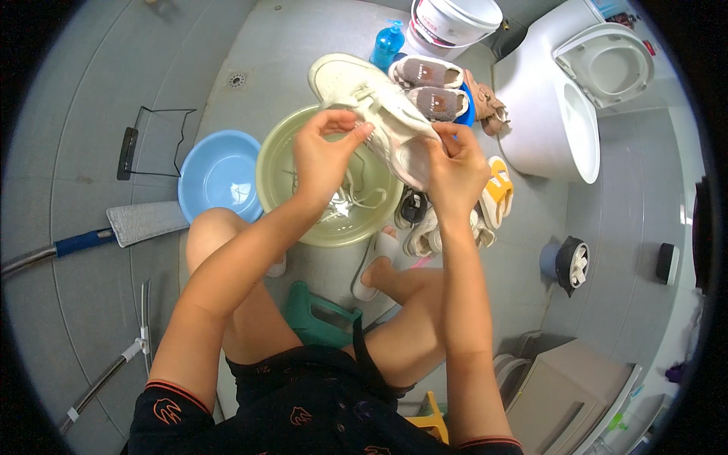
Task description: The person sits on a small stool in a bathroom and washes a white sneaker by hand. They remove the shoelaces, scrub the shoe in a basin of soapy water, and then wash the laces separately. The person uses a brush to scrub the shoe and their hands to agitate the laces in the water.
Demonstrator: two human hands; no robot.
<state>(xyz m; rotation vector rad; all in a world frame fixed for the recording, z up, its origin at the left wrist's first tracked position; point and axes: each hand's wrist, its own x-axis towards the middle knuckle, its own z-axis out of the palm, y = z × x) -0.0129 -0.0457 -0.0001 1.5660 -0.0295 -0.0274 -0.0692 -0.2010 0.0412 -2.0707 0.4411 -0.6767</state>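
Note:
A white sneaker [379, 102] is held up over the far right side of a pale green basin [265, 171], its toe pointing to the far left. My right hand [459, 173] is closed, with thumb and fingers pinching the shoe's collar at the heel end. Thumb and bent fingers of my left hand [324, 150] come together at the sneaker's near side, by the lace area; exactly what they pinch is too small to make out. White shoelaces [369, 203] lie in the basin below, partly hidden by my left hand and wrist.
Left of the green basin stands a light blue basin [220, 171], with a flat mop head [148, 222] beside it. Beyond the sneaker are a blue pump bottle [387, 45], a white bucket [447, 30] and grey-lined shoes [428, 73]. A toilet [542, 98] stands to the right.

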